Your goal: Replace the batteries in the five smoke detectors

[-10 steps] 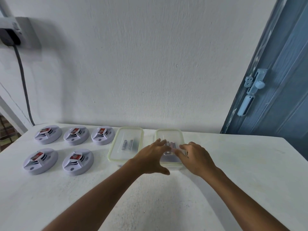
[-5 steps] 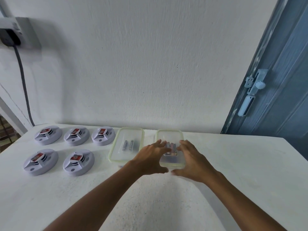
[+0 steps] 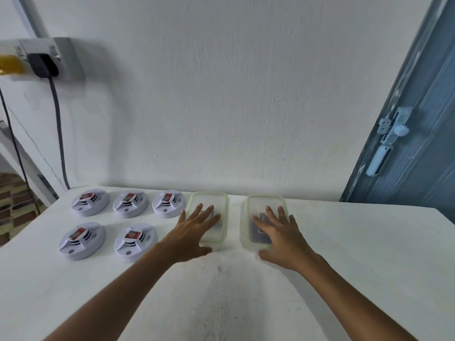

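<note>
- Left hand [image 3: 190, 233]: fingers spread and straight, laid flat over the left container [image 3: 208, 216]. It presses or rests on the container and does not grasp it.
- Right hand [image 3: 280, 238]: fingers spread and straight, laid flat over the right container [image 3: 264, 219]. It does not grasp anything either.
- Both containers are clear with pale green rims. They stand side by side, apart from each other, near the counter's [image 3: 344, 254] far edge, about midway along it. The contents are mostly covered by the hands; a dark shape shows through the right one. Whether lids are fitted cannot be told.
- Smoke detectors: five units lie on the left part of the counter. Near row: front-left detector [image 3: 82, 241] and front-right detector [image 3: 135, 242]. Far row, along the far edge: back-left detector [image 3: 90, 202], back-middle detector [image 3: 130, 205] and back-right detector [image 3: 168, 203], the last just beside the left container.
- Progress, as a judgement: each detector shows a red-labelled block on top, apparently a battery. No unit is in hand and none looks worked on. All five replacements appear to remain.
- Obstructions: none lies between the hands and the detectors.
- Surroundings: a wall socket [image 3: 49, 59] with a dark plug and hanging cable at upper left; a blue door [image 3: 418, 119] with a latch at right.
</note>
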`<move>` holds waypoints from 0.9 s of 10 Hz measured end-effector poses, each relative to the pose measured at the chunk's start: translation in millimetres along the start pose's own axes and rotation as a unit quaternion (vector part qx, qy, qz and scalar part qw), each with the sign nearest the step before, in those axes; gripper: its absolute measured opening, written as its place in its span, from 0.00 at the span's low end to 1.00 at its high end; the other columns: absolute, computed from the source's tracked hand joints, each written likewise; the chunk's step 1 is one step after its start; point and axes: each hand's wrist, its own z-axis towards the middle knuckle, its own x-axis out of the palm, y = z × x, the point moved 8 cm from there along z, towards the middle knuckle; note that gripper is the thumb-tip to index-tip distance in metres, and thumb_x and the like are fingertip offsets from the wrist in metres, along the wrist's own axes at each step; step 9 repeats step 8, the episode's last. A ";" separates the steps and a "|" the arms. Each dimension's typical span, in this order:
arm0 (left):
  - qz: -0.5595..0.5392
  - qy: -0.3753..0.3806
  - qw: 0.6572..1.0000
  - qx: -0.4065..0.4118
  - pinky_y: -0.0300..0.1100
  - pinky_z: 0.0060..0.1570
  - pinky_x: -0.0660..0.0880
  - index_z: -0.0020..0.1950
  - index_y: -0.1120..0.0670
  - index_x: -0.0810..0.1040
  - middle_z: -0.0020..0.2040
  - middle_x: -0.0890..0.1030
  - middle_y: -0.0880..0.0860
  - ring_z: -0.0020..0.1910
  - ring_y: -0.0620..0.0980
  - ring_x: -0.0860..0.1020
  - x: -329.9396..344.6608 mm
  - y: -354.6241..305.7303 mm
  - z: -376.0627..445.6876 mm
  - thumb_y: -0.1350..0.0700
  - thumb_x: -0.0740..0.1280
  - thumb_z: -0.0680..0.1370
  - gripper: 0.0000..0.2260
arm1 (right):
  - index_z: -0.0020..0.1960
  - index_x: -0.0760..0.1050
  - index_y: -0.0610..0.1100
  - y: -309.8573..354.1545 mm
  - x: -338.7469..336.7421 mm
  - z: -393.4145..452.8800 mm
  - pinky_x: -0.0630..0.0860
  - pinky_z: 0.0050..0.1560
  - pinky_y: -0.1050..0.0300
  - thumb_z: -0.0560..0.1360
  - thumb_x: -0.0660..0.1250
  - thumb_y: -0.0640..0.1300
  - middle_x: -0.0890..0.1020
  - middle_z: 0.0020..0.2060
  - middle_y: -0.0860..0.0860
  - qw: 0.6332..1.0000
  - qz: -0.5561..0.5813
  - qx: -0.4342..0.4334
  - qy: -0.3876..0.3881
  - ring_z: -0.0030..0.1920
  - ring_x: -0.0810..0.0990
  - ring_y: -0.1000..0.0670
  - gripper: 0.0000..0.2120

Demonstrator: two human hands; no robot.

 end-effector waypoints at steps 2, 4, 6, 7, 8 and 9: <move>0.017 0.015 1.000 -0.001 0.59 0.73 0.41 0.79 0.49 0.44 0.79 0.41 0.51 0.77 0.53 0.38 2.5 1.4 1.4 0.45 0.68 0.76 0.41 | 0.78 0.48 0.56 2.3 0.2 -2.8 0.41 0.75 0.44 0.73 0.68 0.54 0.42 0.78 0.48 0.999 0.035 0.011 0.007 0.77 0.37 0.42 0.41; 0.027 0.014 1.000 0.003 0.60 0.74 0.44 0.79 0.49 0.45 0.79 0.42 0.52 0.78 0.55 0.40 -1.3 -0.4 1.4 0.45 0.69 0.76 0.41 | 0.78 0.48 0.57 4.9 1.2 -3.1 0.40 0.75 0.45 0.72 0.68 0.55 0.42 0.78 0.49 0.999 0.041 0.022 0.003 0.77 0.37 0.43 0.41; 0.029 0.006 1.000 0.011 0.60 0.73 0.43 0.79 0.49 0.44 0.79 0.41 0.52 0.78 0.55 0.39 -2.4 -0.9 -1.2 0.43 0.68 0.75 0.42 | 0.78 0.47 0.58 3.8 1.7 -2.6 0.41 0.75 0.45 0.72 0.69 0.57 0.41 0.78 0.50 0.999 0.039 0.026 -0.002 0.77 0.36 0.44 0.42; 0.012 -0.015 0.999 0.028 0.60 0.72 0.37 0.76 0.48 0.37 0.78 0.36 0.53 0.76 0.56 0.34 -3.4 -1.4 -5.5 0.41 0.70 0.73 0.47 | 0.78 0.45 0.58 1.8 4.1 -3.1 0.38 0.74 0.41 0.69 0.70 0.64 0.39 0.78 0.50 0.998 0.041 0.030 0.022 0.76 0.35 0.44 0.48; -0.020 -0.080 0.996 0.022 0.60 0.74 0.39 0.76 0.46 0.42 0.77 0.36 0.51 0.75 0.52 0.32 -14.2 10.9 -31.6 0.39 0.68 0.74 0.42 | 0.78 0.45 0.58 0.0 -14.2 -10.0 0.38 0.74 0.40 0.64 0.66 0.72 0.38 0.77 0.50 0.990 0.124 0.061 -0.006 0.76 0.35 0.46 0.51; -0.020 -0.080 0.996 0.022 0.60 0.74 0.39 0.76 0.46 0.42 0.77 0.36 0.51 0.75 0.52 0.32 -14.2 10.9 -31.6 0.39 0.68 0.74 0.42 | 0.78 0.45 0.58 0.0 -14.2 -10.0 0.38 0.74 0.40 0.64 0.66 0.72 0.38 0.77 0.50 0.990 0.124 0.061 -0.006 0.76 0.35 0.46 0.51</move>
